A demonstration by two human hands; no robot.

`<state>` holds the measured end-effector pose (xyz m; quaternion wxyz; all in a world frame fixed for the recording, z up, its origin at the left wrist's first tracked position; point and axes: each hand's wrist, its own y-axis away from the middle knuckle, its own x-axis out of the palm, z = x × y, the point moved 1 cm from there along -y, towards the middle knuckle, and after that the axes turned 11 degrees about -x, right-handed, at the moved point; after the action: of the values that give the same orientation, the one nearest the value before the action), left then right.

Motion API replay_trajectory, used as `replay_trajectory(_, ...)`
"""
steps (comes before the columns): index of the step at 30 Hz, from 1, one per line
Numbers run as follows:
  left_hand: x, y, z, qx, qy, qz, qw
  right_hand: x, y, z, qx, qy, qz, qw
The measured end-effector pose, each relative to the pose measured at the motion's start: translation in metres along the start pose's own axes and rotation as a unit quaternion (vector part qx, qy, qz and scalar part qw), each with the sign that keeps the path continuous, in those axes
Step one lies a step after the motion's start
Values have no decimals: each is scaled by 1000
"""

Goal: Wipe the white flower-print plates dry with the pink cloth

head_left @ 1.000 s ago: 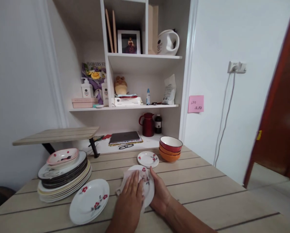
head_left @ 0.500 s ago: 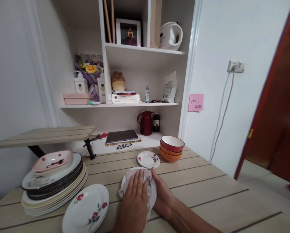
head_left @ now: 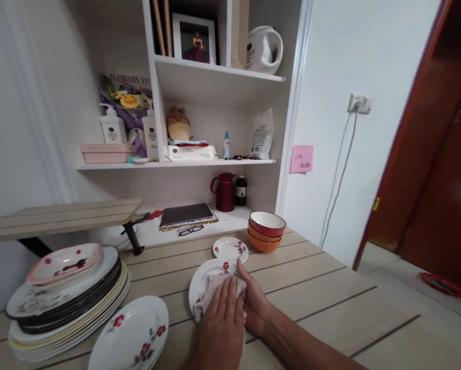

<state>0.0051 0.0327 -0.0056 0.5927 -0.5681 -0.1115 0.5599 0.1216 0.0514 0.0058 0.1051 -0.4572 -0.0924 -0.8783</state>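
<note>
Head view: white, red-flowered plate [head_left: 199, 272].
Left hand [head_left: 223, 321]: flat over pink cloth [head_left: 211, 285]; grip, I can't tell.
Right hand [head_left: 258, 308]: grasping plate's edge, thumb up.

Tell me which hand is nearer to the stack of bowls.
Right. The right hand holds the right edge of the plate, just in front of the stack of bowls; the left hand presses the cloth, farther to the left.

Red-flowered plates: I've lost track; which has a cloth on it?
The plate in the right hand, the left hand on its cloth; the other red-flowered plates lie without one.
</note>
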Motion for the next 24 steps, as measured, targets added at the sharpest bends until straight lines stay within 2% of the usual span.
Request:
replay_trajectory(4,6,-4,8,-21,15,38,999,-1,-5,-1,-17,-10,14,1000)
replay_trajectory(11,20,10,14,-181,-19,88,979,1,-12,-6,-77,-43,50,995)
replay_trajectory(16,14,21,11,-120,19,131,984,3,-11,-6,-69,-69,53,994)
replay_trajectory(19,11,18,13,-77,37,155,984,4,-8,-7,-32,-69,44,996)
replay_trajectory(21,13,12,18,-65,42,166,983,5,-8,-8,-31,-70,33,996)
replay_trajectory(24,18,4,27,-136,11,166,977,7,-9,-12,-85,-75,23,993)
